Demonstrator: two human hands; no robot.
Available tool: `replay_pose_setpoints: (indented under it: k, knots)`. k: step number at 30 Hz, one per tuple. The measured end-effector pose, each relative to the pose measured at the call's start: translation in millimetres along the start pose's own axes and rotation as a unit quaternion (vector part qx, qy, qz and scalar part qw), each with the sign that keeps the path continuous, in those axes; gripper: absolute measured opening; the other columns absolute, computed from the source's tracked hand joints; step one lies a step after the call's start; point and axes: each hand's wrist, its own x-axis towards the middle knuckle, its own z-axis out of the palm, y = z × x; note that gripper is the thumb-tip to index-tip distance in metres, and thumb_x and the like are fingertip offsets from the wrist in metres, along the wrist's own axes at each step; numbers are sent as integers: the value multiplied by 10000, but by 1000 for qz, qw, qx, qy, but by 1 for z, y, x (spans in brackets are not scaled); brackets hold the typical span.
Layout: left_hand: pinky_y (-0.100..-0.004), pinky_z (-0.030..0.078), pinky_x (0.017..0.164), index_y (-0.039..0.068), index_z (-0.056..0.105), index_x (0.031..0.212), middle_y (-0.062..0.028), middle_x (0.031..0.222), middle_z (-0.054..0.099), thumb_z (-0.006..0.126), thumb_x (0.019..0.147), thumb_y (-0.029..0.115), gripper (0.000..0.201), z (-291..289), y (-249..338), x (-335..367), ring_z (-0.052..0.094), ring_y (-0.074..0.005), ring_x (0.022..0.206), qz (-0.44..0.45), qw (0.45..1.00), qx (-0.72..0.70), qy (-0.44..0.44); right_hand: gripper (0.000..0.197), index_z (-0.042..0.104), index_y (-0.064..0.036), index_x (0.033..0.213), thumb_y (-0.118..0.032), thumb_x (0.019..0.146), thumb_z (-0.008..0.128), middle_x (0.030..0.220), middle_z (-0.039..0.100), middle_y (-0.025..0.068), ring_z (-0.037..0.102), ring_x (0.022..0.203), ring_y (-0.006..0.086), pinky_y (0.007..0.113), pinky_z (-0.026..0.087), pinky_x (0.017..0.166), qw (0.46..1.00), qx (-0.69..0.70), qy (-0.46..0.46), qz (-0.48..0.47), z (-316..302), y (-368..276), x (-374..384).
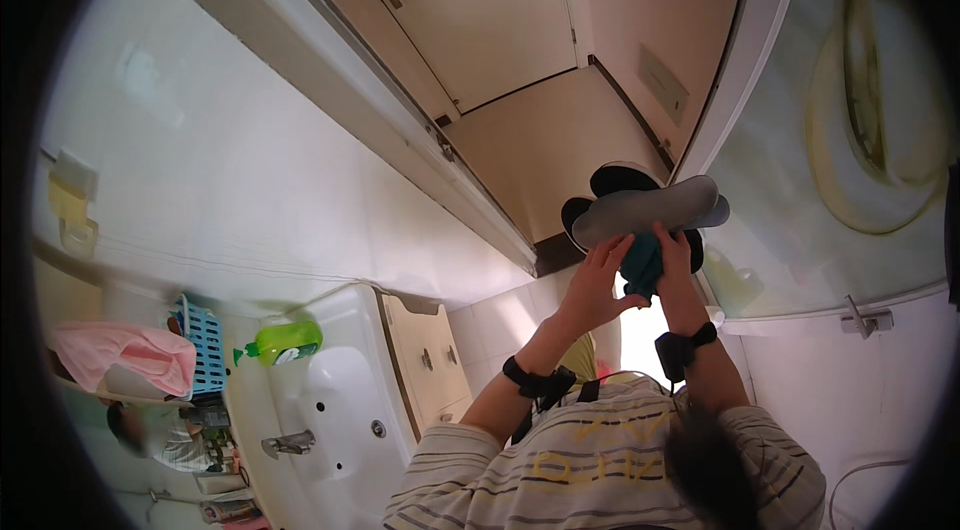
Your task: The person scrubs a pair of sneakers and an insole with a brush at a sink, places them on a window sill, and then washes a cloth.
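In front of my chest, a crumpled dark teal cloth (643, 268) is bunched between my hands. My left hand (592, 292) curves round its left side, fingertips at its top edge and thumb at its lower end. On the other side, my right hand (680, 280) grips the cloth with the fingers pointing away from me. Just beyond the fingertips lies a long grey, rounded piece that looks like a slipper sole (645, 212). Black rounded footwear (622, 177) shows behind and around it. Whether the fingers touch the grey piece I cannot tell.
On the left, a white sink (345, 380) has a metal tap (290, 444) and a green bottle (288, 341) on its rim. Behind are a blue basket (203, 345) and pink towel (130, 350). A doorway opens ahead; a glass panel (790, 230) stands right.
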Motion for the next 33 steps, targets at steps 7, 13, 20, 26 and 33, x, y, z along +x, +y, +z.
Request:
replay_pose_setpoints:
  k: [7,13,20,26,33]
  knots:
    - [-367,429,906,74,382,1310,-148,1286,406,711,742,305,696,-3,-108,171,468,-331,1135,-54,997,-42,-29,423,478,17,1195,-156,838,625,1078,571,119,596,902,221,324,503,758,999,40,16,22,50,-38,161]
    - [-381,470,814,83,479,1229,-139,1165,506,612,829,310,479,-54,-191,315,535,-332,1014,-34,999,-5,-3,405,472,-14,1214,-156,856,596,1095,568,123,590,940,241,350,499,785,999,16,-15,48,122,-60,300]
    - [-354,472,812,56,498,1215,-127,1112,566,569,862,337,457,-128,-279,431,578,-259,990,-128,990,-55,30,415,460,-27,1225,-127,848,601,1119,563,126,586,969,246,356,496,802,993,16,-75,87,217,-73,445]
    - [-436,350,1003,74,328,1375,-148,1372,402,215,881,641,760,-279,-335,475,391,-271,1263,-63,780,-580,227,422,472,-8,1219,-109,834,613,1120,564,109,578,970,239,346,481,829,967,-127,-213,58,316,-42,542]
    - [-489,313,1022,48,232,1410,-228,1373,363,228,847,686,850,-405,-332,479,351,-362,1276,31,797,-499,340,380,490,-25,1178,-107,830,618,1074,571,102,582,936,237,357,490,800,932,-108,-224,265,479,-14,601]
